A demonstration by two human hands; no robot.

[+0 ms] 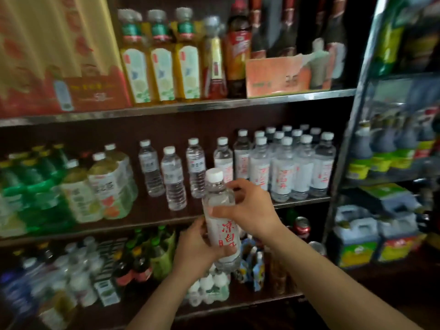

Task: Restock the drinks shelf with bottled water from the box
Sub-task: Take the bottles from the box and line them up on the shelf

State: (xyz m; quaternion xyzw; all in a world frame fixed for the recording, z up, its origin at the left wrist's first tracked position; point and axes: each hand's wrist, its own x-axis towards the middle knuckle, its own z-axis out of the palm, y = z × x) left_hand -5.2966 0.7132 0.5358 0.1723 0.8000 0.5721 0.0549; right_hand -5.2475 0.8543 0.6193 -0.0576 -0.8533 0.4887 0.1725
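Water bottle: clear, white cap, red-lettered label, upright, seemingly full.

Both hands, left hand and right hand, grip a water bottle.

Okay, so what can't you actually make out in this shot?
- Box: out of the head view, so bottles left unknown.
- Held water bottle: base covered by left hand, shoulder by right hand.
- Bottom shelf drinks: too blurred to read.
- Orange price card: blurred.

Single head view, facing forward and slightly down, close to drinks shelf
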